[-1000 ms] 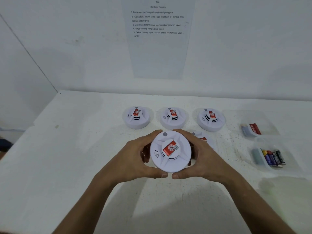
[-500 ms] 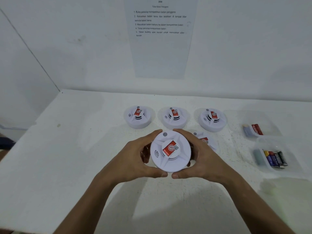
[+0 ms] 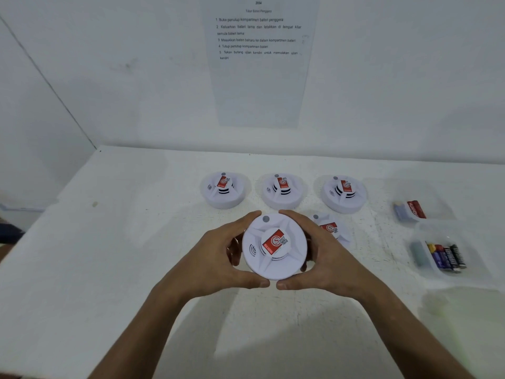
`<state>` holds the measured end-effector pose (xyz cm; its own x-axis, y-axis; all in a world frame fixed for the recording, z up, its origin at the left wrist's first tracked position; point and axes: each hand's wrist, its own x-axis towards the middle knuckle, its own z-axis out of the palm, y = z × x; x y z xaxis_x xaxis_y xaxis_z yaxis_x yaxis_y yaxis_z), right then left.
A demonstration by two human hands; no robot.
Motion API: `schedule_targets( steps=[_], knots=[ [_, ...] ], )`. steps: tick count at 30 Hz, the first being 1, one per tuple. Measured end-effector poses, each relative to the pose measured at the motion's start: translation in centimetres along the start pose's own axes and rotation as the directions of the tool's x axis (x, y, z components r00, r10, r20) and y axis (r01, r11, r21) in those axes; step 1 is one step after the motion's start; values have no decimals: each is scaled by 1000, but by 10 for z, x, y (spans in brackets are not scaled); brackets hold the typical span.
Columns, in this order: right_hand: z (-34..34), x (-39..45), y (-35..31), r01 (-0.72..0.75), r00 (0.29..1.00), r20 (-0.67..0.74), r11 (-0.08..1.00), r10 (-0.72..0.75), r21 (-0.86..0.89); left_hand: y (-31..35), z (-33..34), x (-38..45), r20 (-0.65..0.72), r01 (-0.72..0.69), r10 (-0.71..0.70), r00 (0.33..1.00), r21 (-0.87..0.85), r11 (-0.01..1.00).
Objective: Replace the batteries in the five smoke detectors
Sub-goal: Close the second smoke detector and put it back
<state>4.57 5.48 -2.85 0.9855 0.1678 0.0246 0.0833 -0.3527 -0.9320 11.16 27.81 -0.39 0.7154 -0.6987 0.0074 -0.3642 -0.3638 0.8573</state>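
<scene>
A round white smoke detector (image 3: 274,246) with a red label is held above the white table (image 3: 109,269), face up. My left hand (image 3: 216,258) grips its left rim and my right hand (image 3: 328,258) grips its right rim, thumbs nearly meeting at the near edge. Three more detectors stand in a row behind: left (image 3: 223,190), middle (image 3: 282,190), right (image 3: 344,193). A fifth detector (image 3: 330,229) lies partly hidden behind my right hand.
At the right, a clear tub (image 3: 448,269) holds several batteries (image 3: 446,255). Behind it another clear tub (image 3: 437,212) holds a red battery pack (image 3: 414,210). An instruction sheet (image 3: 259,61) hangs on the back wall. A side wall bounds the table at the left.
Both hands keep the same hold on the detector. The detector has barely moved; the view shifted slightly.
</scene>
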Motion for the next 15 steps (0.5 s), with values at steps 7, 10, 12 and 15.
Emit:
schedule_targets(
  steps=[7,10,12,15],
  knots=[
    [-2,-1,-1,-7,1000,0,1000,7,6,-3,2,2,3,0,0,1000,5,1000],
    [-2,-1,-2,-13,1000,3,1000,13,8,-2,2,2,2,12,-12,1000,2,1000],
    [-2,-1,-2,-11,1000,1,1000,11,4,-2,2,3,1,11,-11,1000,2,1000],
    [-2,-1,-3,-14,1000,5,1000,14,10,0,1,2,-1,-7,7,1000,1,1000]
  ],
)
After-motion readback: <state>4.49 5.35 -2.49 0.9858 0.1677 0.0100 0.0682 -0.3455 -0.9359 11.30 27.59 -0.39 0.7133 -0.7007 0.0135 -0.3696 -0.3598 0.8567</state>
